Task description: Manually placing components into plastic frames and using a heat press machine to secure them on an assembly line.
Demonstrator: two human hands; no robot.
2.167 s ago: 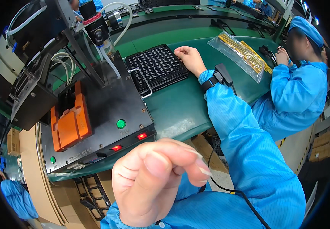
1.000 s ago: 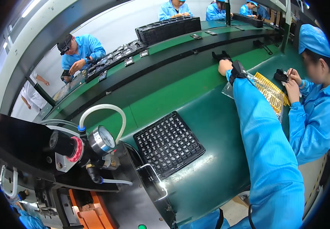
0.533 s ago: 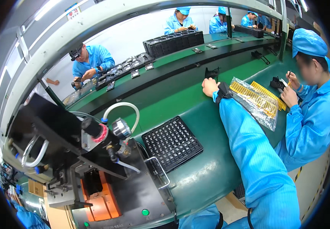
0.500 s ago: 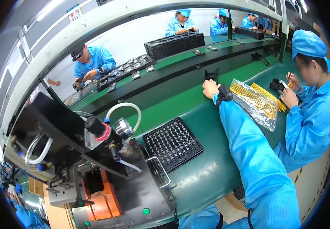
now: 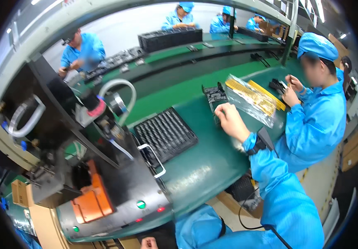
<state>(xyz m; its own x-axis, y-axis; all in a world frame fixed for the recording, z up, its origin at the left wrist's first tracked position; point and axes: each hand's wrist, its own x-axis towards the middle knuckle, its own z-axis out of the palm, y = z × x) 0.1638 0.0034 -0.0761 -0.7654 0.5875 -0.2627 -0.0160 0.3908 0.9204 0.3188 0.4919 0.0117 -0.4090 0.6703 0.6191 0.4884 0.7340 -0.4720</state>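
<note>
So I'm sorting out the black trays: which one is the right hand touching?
The small black tray under the right hand, beside the bag of yellow parts, not the big gridded tray.

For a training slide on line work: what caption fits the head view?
Person's right hand reaches a black part beside a clear bag of yellow strips on the green bench, black grid tray nearby.

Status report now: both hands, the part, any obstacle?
Right hand on small black part, grip unclear. Left hand low, idle. Clear bag of yellow strips alongside.
</note>
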